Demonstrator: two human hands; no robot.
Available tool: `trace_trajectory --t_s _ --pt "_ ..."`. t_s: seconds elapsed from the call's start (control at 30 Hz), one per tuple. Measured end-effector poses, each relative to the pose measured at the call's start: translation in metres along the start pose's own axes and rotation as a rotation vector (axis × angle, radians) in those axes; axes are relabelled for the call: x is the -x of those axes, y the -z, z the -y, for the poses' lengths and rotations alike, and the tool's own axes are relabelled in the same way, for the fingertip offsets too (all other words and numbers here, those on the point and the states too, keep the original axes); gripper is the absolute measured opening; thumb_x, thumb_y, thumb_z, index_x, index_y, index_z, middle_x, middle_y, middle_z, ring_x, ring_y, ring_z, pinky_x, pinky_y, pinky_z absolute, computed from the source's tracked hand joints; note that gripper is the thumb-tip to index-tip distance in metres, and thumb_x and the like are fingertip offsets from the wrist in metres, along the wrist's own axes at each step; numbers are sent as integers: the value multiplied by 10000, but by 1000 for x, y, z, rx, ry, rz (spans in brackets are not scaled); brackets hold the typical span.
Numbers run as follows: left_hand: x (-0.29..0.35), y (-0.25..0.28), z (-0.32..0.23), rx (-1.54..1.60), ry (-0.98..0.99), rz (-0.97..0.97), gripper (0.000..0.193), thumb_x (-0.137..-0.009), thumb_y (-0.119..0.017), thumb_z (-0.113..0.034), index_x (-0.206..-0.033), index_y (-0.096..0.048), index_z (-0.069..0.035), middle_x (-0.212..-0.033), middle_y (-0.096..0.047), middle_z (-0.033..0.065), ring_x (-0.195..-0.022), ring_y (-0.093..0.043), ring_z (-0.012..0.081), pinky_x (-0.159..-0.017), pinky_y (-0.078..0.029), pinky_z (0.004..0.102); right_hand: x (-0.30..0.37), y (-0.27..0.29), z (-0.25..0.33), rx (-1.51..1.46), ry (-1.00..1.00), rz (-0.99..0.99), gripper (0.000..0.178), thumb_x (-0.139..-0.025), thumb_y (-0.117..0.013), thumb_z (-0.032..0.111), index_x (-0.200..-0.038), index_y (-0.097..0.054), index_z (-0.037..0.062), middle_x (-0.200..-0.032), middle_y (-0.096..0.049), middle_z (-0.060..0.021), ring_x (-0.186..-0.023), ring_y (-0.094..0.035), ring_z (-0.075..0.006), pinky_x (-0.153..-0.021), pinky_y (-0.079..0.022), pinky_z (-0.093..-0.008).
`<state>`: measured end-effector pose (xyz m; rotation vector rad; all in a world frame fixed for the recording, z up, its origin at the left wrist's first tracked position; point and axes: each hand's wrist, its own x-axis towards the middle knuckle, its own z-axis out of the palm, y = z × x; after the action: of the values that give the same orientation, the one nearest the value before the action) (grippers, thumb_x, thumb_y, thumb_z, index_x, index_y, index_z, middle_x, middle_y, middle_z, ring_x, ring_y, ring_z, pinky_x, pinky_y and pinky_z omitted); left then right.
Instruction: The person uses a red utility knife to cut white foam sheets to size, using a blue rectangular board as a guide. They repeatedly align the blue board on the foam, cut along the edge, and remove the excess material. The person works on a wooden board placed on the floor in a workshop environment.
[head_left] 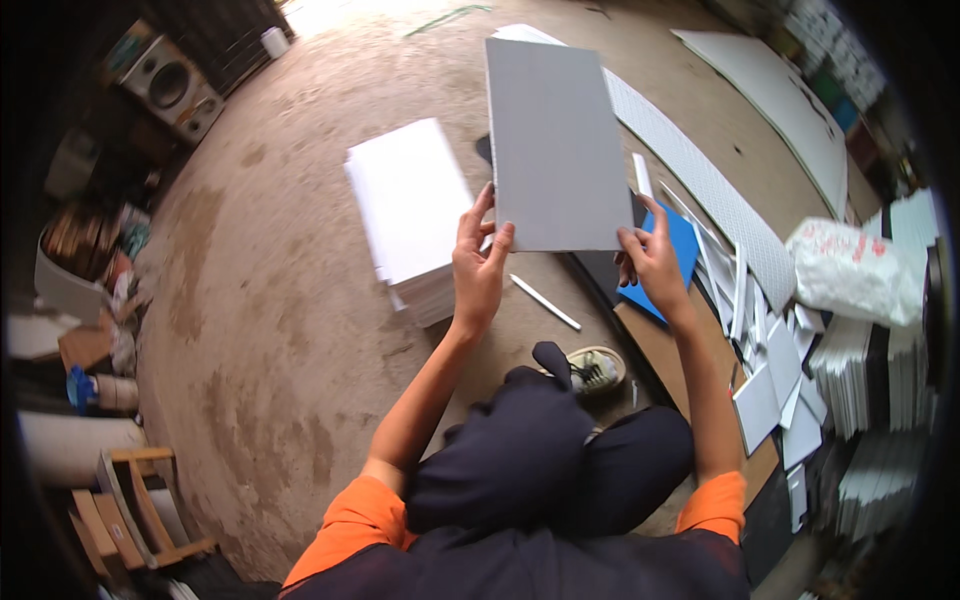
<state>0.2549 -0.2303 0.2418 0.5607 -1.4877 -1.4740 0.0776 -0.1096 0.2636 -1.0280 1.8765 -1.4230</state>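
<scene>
I hold a flat grey rectangular panel out in front of me with both hands. My left hand grips its near left corner, thumb on top. My right hand pinches its near right corner. Just left of the panel, a stack of white sheets rests on the dirt floor. Under my right hand lie a blue sheet and a dark board. A thin white strip lies on the floor between my hands.
White offcuts and a long textured white strip litter the right side. A white plastic bag sits on stacked panels. A large white board lies far right. Wooden chair, speaker and clutter at left.
</scene>
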Motion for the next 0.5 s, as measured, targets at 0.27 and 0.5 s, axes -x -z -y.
trace_trajectory --t_s 0.27,0.5 --pt "3 157 13 -352 153 -287 493 -856 -507 -252 -1254 -384 11 -1156 -440 115 -955 -426 196 -842 -387 321 -63 -159 38 267 -93 284 571 -861 -479 207 -1278 -148 -1 -662 -573 -112 -463 -537 -138 -428 -423 -261" --pt "8 188 17 -750 185 -194 570 -798 -574 -320 -1253 -387 -32 -1238 -336 137 -1160 -198 298 -972 -247 416 -49 -192 39 926 3 212 523 -868 -414 314 -1262 -226 26 -798 -593 -248 -762 -587 -390 -722 -455 -449"
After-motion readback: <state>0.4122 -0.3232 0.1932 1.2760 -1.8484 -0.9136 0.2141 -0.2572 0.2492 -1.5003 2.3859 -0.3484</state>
